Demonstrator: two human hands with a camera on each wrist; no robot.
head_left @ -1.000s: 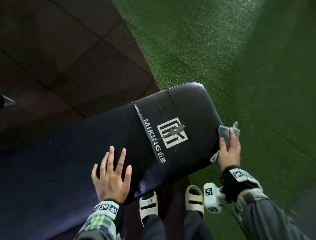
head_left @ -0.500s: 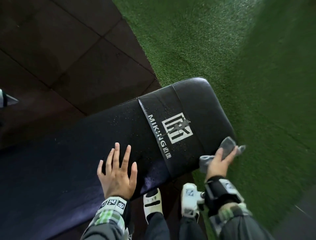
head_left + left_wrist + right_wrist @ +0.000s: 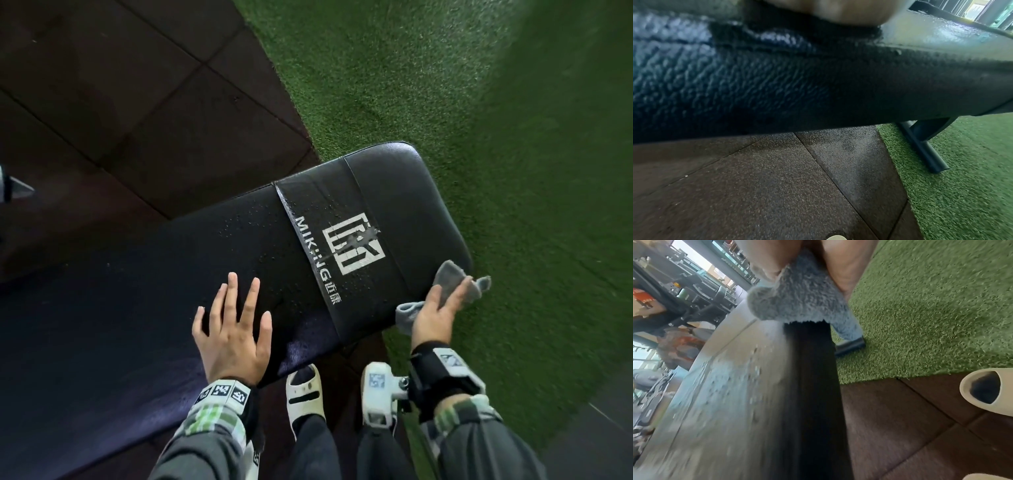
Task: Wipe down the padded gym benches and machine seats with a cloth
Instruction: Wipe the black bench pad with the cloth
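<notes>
**Cloth rounds the bench's end, droplets still waiting**

Fingers curled around a grey cloth [image 3: 451,284], the right hand [image 3: 434,313] presses the rag against the near corner of the padded bench [image 3: 404,192], at about 4 o'clock from the white logo [image 3: 352,245] printed on the pad. A second ago the same hand held the cloth higher along the end edge, nearer 3 o'clock of the logo; it has since slid down and round the corner toward the person's side — a sign, in all likelihood, that the rim is being finished before the top. The left hand [image 3: 233,329] lies flat on the pad at 7 o'clock from the logo, fingers spread wide and holding nothing, and has barely shifted; it appears to brace the body.

Water droplets [image 3: 260,226] still bead across the middle of the bench, around and over the logo, so the main surface looks unwiped. The right-wrist view, smeared by motion, shows the cloth [image 3: 799,296] draped over the pad's edge above green turf [image 3: 931,305]. Pale slippers [image 3: 305,394] stand on dark rubber tiles [image 3: 137,102] just under the bench.
</notes>
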